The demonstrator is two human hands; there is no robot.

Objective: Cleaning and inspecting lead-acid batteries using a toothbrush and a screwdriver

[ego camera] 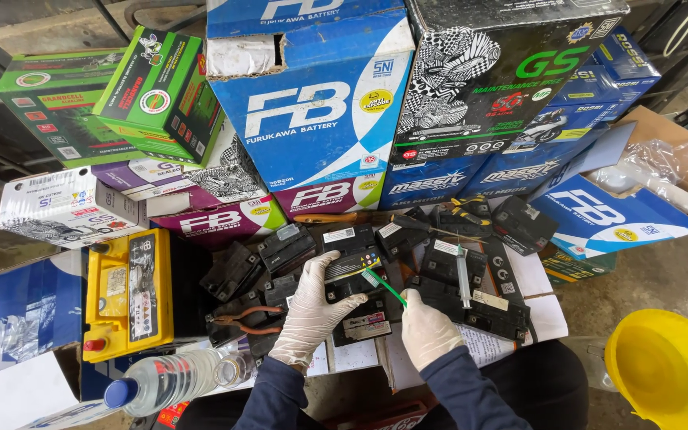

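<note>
My left hand [310, 310], in a white glove, grips a small black battery [349, 267] from its left side. Gloved too, my right hand [426, 328] pinches a thin green tool [382, 287] whose tip rests on the top of that battery. Several more small black batteries [455, 291] lie packed around it on a sheet of white paper [543, 314]. A syringe [463, 275] lies on the batteries to the right of my hands. Pliers with orange handles [250, 318] lie just left of my left hand.
A yellow battery [127, 293] stands at the left, with a clear plastic bottle with a blue cap [165, 384] in front of it. Stacked blue, green, black and purple cartons [312, 103] wall off the back. A yellow bucket [666, 370] sits at the lower right.
</note>
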